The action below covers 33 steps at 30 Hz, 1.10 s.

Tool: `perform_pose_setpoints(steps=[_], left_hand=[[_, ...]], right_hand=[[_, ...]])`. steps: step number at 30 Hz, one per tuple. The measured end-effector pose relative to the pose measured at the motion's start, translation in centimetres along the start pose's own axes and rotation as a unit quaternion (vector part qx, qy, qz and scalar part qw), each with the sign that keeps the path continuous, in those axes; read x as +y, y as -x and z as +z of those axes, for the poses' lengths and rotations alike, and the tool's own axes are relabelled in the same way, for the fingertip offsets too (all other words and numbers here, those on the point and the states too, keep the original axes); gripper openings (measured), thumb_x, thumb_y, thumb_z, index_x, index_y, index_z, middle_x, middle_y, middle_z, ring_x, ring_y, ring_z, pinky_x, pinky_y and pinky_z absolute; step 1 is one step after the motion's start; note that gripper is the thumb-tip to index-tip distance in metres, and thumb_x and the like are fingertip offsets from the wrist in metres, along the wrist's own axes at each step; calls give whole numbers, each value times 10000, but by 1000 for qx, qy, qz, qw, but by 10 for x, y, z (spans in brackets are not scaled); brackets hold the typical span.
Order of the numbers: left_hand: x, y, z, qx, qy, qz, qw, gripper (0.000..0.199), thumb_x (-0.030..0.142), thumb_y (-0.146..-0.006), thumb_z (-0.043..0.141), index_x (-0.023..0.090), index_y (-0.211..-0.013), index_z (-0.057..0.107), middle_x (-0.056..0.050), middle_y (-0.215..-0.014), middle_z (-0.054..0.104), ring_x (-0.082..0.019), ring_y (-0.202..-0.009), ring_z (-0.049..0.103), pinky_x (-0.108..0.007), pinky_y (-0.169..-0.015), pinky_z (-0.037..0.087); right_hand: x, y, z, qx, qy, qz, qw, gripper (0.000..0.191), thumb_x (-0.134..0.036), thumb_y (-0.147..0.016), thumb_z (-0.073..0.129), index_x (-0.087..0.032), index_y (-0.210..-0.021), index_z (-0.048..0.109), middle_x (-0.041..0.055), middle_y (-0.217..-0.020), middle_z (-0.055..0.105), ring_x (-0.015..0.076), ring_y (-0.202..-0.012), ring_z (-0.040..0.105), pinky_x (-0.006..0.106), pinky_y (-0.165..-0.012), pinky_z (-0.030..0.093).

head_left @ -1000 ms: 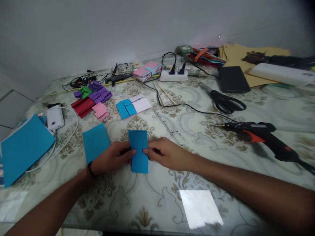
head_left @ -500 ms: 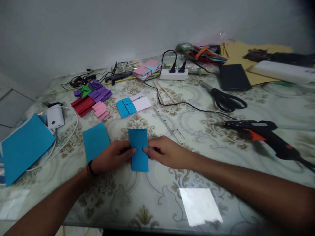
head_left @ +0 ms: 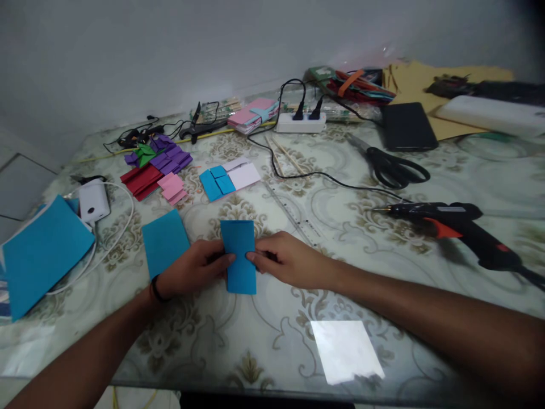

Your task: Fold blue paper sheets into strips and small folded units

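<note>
Blue paper higher in view, lengthwise forward

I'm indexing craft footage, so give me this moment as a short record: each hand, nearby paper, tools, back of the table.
Left hand: pinching the left edge of a narrow blue paper
Right hand: pinching its right edge
Beside left hand: another blue sheet, partly behind the wrist
Beyond hands: folded blue-and-white paper, clear ruler
Right side: black scissors, glue gun with orange trigger
Back: white power strip, two black plugs
</note>
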<state>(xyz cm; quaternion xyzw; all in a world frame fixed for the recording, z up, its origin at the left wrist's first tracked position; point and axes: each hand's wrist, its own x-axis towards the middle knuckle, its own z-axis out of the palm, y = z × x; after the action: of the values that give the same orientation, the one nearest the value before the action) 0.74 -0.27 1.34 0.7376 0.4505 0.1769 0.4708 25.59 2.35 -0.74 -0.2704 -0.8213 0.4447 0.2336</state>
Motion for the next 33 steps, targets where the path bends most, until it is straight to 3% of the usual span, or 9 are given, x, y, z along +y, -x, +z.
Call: perform_pose_setpoints(steps=[33], left_hand=[[3, -1, 0, 3, -23, -1, 1000, 374, 403, -1023, 548, 162, -737, 563, 21, -653, 610, -102, -579, 513, -219, -537, 396]], right_hand=[[1, 0, 0, 3, 6, -4, 1000, 381, -342, -1034, 497, -178, -691, 502, -36, -590, 510, 81, -557, 403, 250, -592, 280]])
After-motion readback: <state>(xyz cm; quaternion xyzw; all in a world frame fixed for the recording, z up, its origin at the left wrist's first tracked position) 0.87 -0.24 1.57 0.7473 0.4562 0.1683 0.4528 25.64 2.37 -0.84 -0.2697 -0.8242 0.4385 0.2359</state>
